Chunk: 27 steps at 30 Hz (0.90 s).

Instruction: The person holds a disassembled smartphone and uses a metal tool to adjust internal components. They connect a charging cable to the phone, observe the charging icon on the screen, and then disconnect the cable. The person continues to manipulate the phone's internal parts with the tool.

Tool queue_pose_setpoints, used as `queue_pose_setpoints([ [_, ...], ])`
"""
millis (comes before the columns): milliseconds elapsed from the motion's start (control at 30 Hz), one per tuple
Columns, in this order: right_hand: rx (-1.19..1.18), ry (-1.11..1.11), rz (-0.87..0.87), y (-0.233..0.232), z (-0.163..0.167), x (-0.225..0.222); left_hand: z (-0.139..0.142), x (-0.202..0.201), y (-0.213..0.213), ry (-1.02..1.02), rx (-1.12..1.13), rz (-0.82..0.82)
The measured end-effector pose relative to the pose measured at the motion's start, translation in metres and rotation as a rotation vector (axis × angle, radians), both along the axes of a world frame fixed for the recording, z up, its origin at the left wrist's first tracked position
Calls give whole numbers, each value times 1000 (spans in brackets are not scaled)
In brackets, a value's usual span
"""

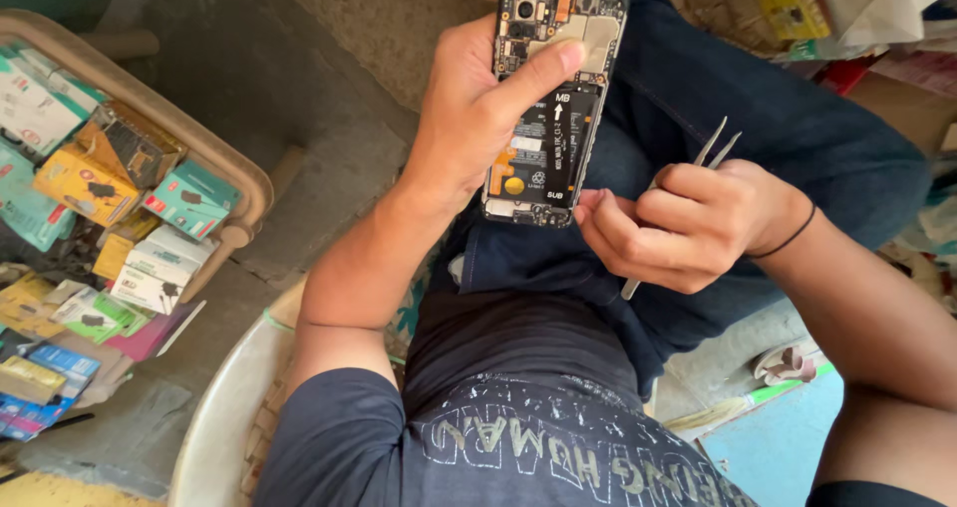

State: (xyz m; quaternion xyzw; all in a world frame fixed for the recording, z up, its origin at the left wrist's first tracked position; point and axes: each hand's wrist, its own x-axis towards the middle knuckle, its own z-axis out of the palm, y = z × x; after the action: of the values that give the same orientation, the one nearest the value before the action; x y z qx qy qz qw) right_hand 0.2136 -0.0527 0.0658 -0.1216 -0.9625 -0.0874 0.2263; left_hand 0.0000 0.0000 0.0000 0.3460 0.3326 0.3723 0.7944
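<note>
Disassembly work is in hand on an opened phone [551, 103], whose back cover is off so that the black battery, the circuit board and the camera module at its far end lie exposed. The phone is held above the person's lap, over the dark blue trousers [718, 98], near the middle of the scene.

The left hand [469, 118] grips the phone by its left edge, fingers wrapped behind it, with the thumb pressed flat across the upper part of the battery. The right hand [678, 223] is closed round a pair of metal tweezers [688, 183]; the handle end points to the far right, and the working tips are hidden near the palm, so whether they pinch anything cannot be told. The fingertips of this hand touch the phone's near right corner.

Judged from this state, the step in hand is inspection or part removal inside the open body. The next move would call for a steady left-hand grip and for the tweezers to be turned so their tips reach the board, with light force beside the battery.

To the left, a tan tray [249, 183] holds many small coloured boxes [184, 200] of spare parts.
</note>
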Motion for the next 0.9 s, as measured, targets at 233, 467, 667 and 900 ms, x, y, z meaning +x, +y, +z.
queue_pose_setpoints([
  [233, -8, -31, 25, -3, -1, -4, -6, 0, -6, -15, -58, 23],
  [467, 46, -1, 14, -4, -3, -2, -7, 1, -1, 10, -26, 0],
  [667, 50, 2, 36, -2, -6, -3, -6, 1, -1, -47, -52, 14],
  [900, -36, -5, 40, 2, -2, -5, -3, -1, -1, 3, -3, -2],
])
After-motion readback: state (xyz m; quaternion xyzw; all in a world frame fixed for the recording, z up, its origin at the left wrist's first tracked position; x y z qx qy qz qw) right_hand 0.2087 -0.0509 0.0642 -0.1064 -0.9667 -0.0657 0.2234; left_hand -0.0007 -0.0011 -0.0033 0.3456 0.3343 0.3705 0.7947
